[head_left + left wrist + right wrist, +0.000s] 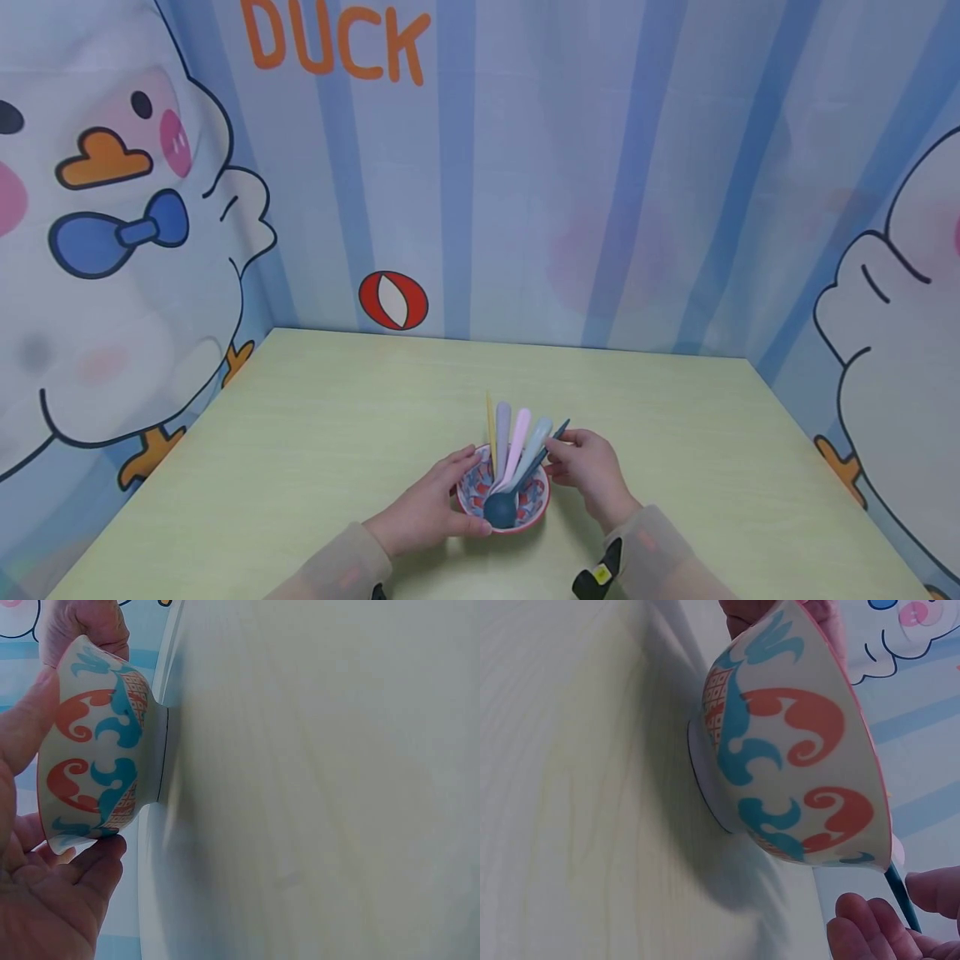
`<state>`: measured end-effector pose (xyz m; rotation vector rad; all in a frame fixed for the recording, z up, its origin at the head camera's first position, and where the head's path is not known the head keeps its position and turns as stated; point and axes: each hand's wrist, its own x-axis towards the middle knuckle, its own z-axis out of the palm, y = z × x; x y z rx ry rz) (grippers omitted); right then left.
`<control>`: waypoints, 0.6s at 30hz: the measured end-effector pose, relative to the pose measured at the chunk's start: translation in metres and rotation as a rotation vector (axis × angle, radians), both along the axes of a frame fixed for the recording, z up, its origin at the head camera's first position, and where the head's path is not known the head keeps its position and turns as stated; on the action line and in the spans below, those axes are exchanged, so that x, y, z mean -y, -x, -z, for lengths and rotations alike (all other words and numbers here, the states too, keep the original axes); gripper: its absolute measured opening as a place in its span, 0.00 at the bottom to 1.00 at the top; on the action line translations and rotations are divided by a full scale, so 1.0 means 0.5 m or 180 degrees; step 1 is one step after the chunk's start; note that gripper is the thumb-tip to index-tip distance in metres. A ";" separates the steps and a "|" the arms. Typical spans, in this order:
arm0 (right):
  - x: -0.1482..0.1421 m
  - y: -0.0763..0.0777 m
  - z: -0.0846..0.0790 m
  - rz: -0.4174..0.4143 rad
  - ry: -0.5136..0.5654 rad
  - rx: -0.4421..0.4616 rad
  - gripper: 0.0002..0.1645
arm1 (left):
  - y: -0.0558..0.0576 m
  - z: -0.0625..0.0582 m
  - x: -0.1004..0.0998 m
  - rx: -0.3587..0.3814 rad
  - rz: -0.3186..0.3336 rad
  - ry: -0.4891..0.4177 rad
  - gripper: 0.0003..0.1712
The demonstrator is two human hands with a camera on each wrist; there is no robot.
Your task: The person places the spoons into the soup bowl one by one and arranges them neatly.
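A bowl (534, 505) with a red rim and a blue-and-red pattern stands near the front of the table. My left hand (427, 508) grips it by its left side, thumb at the near rim. In the bowl lean a thin yellow stick (491, 425), a lavender handle (502, 429), a pink handle (519, 437) and a light blue handle (537, 443). A dark teal spoon (500, 510) lies with its head low in the bowl. My right hand (592, 473) pinches that spoon's handle past the right rim. Both wrist views show the bowl's patterned outside.
The pale yellow table (360, 417) stretches away behind and to both sides of the bowl. Beyond its back edge hangs a blue striped cloth (525, 167) with duck drawings. A dark band (596, 575) sits around the right wrist.
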<state>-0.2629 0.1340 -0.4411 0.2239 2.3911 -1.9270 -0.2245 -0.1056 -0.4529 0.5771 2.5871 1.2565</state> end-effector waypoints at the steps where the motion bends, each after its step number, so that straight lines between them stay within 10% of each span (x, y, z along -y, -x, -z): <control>1: 0.000 0.000 0.000 -0.0001 0.0005 -0.0001 0.20 | 0.000 0.000 0.000 0.0011 -0.0001 -0.0004 0.56; 18: -0.018 -0.006 -0.006 0.0030 0.0039 0.0021 0.29 | -0.004 -0.008 -0.002 0.0043 -0.0020 0.0012 0.55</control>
